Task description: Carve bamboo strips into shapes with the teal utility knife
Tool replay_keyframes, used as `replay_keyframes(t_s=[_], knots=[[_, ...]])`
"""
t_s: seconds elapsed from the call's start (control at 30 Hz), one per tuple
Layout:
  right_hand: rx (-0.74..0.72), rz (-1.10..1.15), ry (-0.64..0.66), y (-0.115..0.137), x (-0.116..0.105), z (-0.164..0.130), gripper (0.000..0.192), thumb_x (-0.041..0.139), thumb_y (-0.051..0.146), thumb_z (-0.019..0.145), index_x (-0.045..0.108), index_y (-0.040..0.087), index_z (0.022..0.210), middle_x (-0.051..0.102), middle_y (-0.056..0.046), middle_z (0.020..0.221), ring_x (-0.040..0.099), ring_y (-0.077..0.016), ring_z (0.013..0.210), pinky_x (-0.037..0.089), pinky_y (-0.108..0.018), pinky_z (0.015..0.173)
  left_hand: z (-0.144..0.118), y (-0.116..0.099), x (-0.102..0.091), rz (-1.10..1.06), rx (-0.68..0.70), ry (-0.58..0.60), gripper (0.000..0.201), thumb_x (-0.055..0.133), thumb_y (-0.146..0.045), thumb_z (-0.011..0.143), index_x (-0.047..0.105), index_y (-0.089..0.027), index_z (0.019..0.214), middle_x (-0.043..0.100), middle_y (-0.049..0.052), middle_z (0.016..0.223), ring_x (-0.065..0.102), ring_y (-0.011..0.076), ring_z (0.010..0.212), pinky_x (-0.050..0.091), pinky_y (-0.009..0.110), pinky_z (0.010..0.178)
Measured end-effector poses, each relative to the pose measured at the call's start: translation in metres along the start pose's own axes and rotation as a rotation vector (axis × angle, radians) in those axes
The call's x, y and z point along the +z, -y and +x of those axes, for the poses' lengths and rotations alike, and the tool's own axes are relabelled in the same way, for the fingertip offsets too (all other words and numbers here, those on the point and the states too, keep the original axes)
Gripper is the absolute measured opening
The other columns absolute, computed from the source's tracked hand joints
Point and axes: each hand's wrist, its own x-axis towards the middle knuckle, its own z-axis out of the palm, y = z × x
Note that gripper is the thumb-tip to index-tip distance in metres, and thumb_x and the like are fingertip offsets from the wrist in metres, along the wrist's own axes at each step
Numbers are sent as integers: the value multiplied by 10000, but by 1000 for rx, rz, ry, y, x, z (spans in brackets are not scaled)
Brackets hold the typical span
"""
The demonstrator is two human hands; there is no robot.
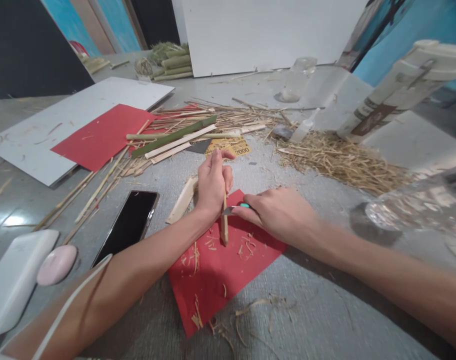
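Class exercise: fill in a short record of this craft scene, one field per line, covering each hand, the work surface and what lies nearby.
left hand: grips a wooden stick upright
right hand: holds a small knife, blade against the stick
surface: red paper with shavings
nearby left: black phone
behind: straw pile, bamboo strips

Grey table (pixel 325 310) (straw (pixel 344 160), red card (pixel 220 270), phone (pixel 126 225))

Matt red paper (pixel 220 270) — pale wooden stick (pixel 224 225)

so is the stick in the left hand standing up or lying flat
Standing up: the left hand holds the stick near vertical, lower end on the red paper.
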Motion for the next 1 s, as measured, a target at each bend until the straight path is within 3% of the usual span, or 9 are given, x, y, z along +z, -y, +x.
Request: replay_keyframes(t_s=[0.37,0.63,1.0], knots=[[-75,11,73,5,0,-2,848,184,772,1081,790,212,887,789,-113,778,685,-235,614,209,-330,580,4,5,-3,-65,64,33,535,537,-744,1016,602,-234,863,322,-114,399,235,88,329,211,234,377],[105,42,70,8,-3,-2,752,224,676,1126,800,222,959,797,-126,823,687,-245,642,221,-332,567,3,5,-2,-15,41,23,540,508,-737,1031,594,-232,859,324,-114,403,237,90,327,202,239,374],[-77,2,62,4,0,-4,831,151,723,1108,768,208,893,783,-109,765,665,-221,594,186,-344,577,3,4,-1,-16,26,13,522,494,-708,1053,579,-234,849,317,-112,402,250,89,327,212,236,384]])
